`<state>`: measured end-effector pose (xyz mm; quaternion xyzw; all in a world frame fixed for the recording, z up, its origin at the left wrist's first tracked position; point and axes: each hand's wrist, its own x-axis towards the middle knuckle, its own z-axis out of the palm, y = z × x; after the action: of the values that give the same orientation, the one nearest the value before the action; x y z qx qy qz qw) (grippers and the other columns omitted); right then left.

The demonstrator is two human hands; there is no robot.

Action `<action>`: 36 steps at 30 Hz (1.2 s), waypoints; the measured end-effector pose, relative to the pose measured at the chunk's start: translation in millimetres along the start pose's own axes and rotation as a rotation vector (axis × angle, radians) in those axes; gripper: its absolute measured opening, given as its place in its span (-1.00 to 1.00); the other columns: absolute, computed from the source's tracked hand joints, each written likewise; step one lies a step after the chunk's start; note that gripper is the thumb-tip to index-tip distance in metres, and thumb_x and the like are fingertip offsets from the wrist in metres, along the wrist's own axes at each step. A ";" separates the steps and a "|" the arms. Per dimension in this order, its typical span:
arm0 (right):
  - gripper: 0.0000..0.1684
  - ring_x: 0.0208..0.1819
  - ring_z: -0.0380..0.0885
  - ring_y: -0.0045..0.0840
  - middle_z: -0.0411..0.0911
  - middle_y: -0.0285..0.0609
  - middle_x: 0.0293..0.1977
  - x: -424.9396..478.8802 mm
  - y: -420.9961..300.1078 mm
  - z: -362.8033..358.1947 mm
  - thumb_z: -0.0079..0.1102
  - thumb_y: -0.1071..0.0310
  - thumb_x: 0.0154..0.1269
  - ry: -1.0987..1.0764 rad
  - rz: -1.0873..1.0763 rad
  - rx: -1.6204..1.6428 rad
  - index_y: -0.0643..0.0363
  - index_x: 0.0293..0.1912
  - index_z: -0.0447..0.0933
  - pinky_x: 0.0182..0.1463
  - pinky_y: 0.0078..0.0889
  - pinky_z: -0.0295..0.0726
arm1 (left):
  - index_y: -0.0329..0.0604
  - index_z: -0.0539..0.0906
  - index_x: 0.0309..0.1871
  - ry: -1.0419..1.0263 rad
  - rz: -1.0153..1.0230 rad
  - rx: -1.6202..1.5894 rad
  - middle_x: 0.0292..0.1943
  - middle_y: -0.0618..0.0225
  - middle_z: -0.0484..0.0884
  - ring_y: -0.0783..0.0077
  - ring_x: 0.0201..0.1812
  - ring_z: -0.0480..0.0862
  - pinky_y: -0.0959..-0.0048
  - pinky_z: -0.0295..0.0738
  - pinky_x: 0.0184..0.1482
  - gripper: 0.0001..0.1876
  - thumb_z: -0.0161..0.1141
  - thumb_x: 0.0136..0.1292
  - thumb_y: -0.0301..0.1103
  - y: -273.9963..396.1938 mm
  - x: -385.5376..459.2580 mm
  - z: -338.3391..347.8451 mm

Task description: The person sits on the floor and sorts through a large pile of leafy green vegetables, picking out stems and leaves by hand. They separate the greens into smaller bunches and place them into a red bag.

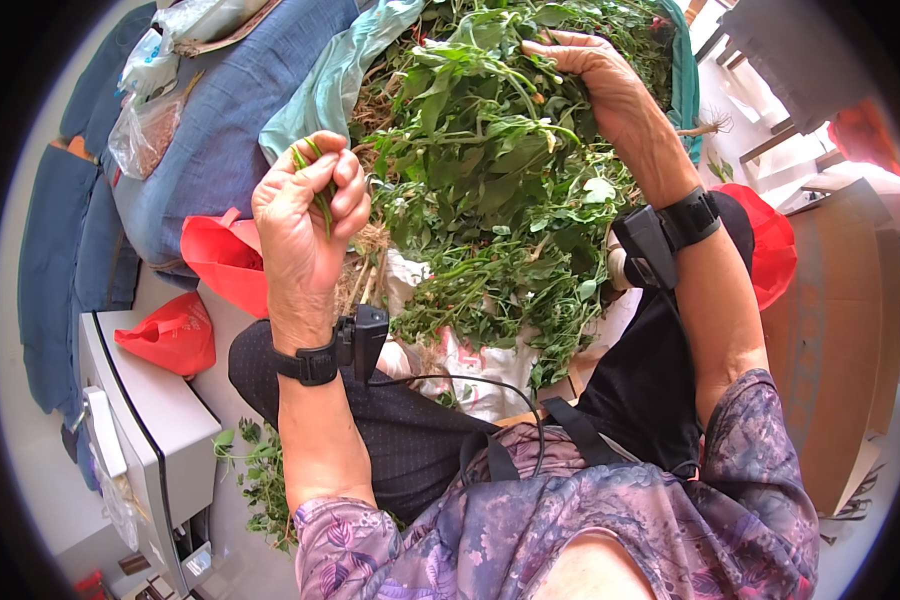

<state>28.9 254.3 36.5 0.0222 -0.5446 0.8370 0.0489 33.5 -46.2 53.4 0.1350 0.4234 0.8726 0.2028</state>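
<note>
A big heap of uprooted leafy plants [495, 165], which look like chili pepper plants with small white flowers, lies before me. My left hand [311, 187], raised at the heap's left side, is closed around a few slim green chili peppers [322, 202]. At the heap's upper right, my right hand [581, 60] has its thumb and fingers at a leafy stem; the fingertips are partly hidden by leaves. Under and behind the plants spreads a teal cloth [330, 82]. A white woven sack [487, 375] with red print shows below the heap, between my knees.
Red bags [229, 259] stand left of the heap, with a smaller red bag [172, 334] near a white cabinet [150, 412]. A blue-covered sofa [195, 142] holds plastic bags [146, 127]. At right are another red bag [765, 240] and a cardboard box [825, 345]. More plants [266, 480] lie by my left leg.
</note>
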 end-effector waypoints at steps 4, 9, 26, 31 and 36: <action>-0.76 -0.33 0.63 -0.60 0.61 -0.14 -0.24 2.0 0.7 -2.1 0.19 0.55 0.15 -0.011 0.011 -0.033 0.37 -0.14 0.48 -0.21 -0.58 0.67 | -0.42 0.49 -0.11 -0.083 -0.077 0.055 -0.61 0.50 0.23 0.74 -0.69 0.11 0.74 0.00 -0.71 -0.84 -0.02 0.31 -0.55 -11.3 -0.1 5.0; -0.71 -0.22 0.61 -0.61 0.63 -0.17 -0.23 7.6 14.3 -9.6 0.19 0.43 0.20 -0.048 0.057 -0.140 0.34 -0.08 0.55 -0.08 -0.51 0.63 | -0.37 0.50 0.08 0.003 0.292 0.853 -0.36 0.42 0.63 0.63 -0.50 0.52 0.63 0.41 -0.46 -0.63 0.26 0.21 -0.48 -53.9 -2.8 28.8; -0.69 -0.27 0.47 -0.77 0.58 -0.40 -0.28 -24.7 3.9 13.1 0.22 0.25 0.26 -0.233 0.072 -0.162 0.22 -0.07 0.57 -0.14 -0.64 0.45 | -0.34 0.60 -0.19 0.099 0.522 1.131 -0.39 0.23 0.68 0.51 -0.40 0.55 0.52 0.45 -0.24 -0.85 0.17 0.16 -0.57 -81.4 21.0 21.7; -0.69 -0.33 0.49 -0.71 0.58 -0.36 -0.31 -43.6 -5.9 -3.6 0.23 0.21 0.23 0.088 0.104 -0.374 0.20 -0.11 0.57 -0.20 -0.62 0.47 | -0.31 0.63 -0.01 0.128 0.459 1.101 -0.20 0.44 0.67 0.63 -0.20 0.55 0.63 0.42 -0.10 -0.72 0.12 0.20 -0.63 -77.3 24.6 17.9; -0.72 -0.25 0.59 -0.65 0.59 -0.28 -0.27 -64.9 20.2 -53.6 0.27 0.27 0.22 0.297 0.091 -0.495 0.19 -0.11 0.59 -0.12 -0.59 0.57 | -0.30 0.64 -0.01 0.158 0.446 1.103 -0.20 0.44 0.67 0.65 -0.21 0.57 0.63 0.43 -0.12 -0.70 0.08 0.20 -0.66 -77.4 30.2 17.1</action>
<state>92.1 291.4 -9.4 -0.1378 -0.7196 0.6740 0.0945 32.4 22.9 4.3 0.2406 0.7891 0.5529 -0.1175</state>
